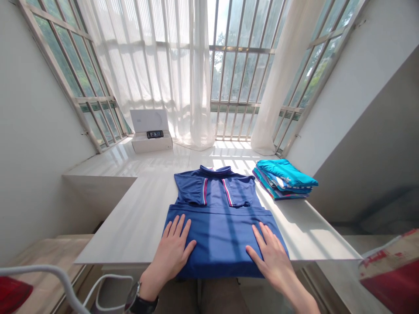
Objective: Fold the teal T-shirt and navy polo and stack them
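Note:
A navy blue polo shirt [216,192] lies face down on the white table, its collar toward the window. Both short sleeves, edged with red and white stripes, are folded inward over the back. The lower part of the shirt is turned up over itself, with its hem lying just below the sleeves. On the left side of this folded part my left hand [174,246] rests flat, fingers spread. My right hand [270,255] lies the same way on the right side. Neither hand grips the cloth. The fold hangs slightly past the table's front edge.
A stack of folded clothes [284,179], turquoise on top, sits at the table's right. An open white box [152,141] with a phone-like device [155,134] stands on the windowsill. Sheer curtains [183,78] hang behind. A white tube [42,269] curves at the lower left.

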`<action>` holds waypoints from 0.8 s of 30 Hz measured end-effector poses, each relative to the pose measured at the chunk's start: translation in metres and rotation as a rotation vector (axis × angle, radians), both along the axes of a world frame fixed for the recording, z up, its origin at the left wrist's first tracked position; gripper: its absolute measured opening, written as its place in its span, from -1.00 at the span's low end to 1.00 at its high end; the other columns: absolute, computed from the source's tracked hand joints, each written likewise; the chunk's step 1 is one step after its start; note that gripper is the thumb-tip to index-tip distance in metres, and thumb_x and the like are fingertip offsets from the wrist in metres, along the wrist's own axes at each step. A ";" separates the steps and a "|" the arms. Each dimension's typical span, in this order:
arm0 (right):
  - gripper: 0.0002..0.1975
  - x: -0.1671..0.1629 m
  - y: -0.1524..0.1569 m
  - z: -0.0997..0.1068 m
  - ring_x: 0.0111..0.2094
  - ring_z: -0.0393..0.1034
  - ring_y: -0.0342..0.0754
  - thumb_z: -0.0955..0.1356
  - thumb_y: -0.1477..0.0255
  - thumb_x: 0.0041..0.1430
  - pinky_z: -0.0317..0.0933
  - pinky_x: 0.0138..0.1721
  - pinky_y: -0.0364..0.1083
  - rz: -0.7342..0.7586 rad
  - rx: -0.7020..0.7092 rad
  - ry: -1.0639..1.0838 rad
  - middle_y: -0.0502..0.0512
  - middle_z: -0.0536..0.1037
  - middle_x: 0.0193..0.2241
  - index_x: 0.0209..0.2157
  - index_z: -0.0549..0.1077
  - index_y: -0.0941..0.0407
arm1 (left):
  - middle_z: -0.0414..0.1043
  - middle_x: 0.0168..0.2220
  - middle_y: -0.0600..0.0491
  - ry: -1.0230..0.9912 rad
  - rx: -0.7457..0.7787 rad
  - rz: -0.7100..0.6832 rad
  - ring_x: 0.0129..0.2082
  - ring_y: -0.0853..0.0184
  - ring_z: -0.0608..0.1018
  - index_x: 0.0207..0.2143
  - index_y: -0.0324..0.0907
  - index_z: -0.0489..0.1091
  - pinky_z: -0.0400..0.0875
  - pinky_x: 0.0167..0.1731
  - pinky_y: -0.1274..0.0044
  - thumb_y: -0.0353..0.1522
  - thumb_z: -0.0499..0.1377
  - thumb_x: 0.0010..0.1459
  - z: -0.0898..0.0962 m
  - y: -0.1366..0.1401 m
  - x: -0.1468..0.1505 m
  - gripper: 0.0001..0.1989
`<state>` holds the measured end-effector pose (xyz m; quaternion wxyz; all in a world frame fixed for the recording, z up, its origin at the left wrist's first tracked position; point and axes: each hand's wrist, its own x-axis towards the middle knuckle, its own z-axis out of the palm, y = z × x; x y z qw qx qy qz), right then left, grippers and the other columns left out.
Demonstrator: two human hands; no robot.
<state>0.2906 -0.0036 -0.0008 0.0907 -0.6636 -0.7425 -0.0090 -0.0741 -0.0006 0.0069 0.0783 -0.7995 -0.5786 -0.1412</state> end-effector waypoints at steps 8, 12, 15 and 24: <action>-0.28 0.001 0.009 0.009 0.40 0.07 0.33 0.25 0.02 0.30 0.10 0.33 0.27 -0.009 0.018 0.072 0.36 0.18 0.40 0.32 0.33 0.18 | 0.20 0.39 -0.17 -0.080 -0.038 -0.030 0.37 0.00 0.28 0.34 -0.18 0.29 0.26 0.29 0.13 -0.11 0.00 0.42 0.020 0.008 0.000 -0.44; -0.37 0.015 -0.022 -0.002 0.43 -0.01 0.25 0.23 0.08 0.37 0.11 0.34 0.20 0.110 0.194 0.195 0.21 0.09 0.45 0.36 0.23 0.04 | 0.22 0.39 -0.06 -0.122 0.019 -0.138 0.37 0.09 0.28 0.32 -0.07 0.31 0.31 0.28 0.27 -0.13 0.05 0.40 0.027 -0.024 -0.019 -0.49; -0.31 0.028 -0.045 -0.023 0.38 0.12 0.29 0.32 0.12 0.31 0.13 0.31 0.21 0.232 0.348 0.193 0.20 0.22 0.39 0.40 0.14 -0.03 | 0.24 0.38 -0.03 -0.063 0.101 -0.193 0.32 0.05 0.35 0.35 -0.01 0.25 0.36 0.22 0.29 -0.09 0.22 0.27 0.017 -0.053 -0.034 -0.36; -0.21 0.045 -0.037 -0.042 0.20 0.41 0.14 0.20 0.70 0.16 0.25 0.20 0.15 0.366 0.596 0.138 0.12 0.49 0.21 0.40 0.18 -0.02 | 0.41 0.27 -0.05 -0.120 0.303 -0.190 0.27 0.16 0.42 0.30 -0.13 0.30 0.33 0.16 0.38 -0.48 0.12 0.29 -0.009 -0.061 -0.040 -0.48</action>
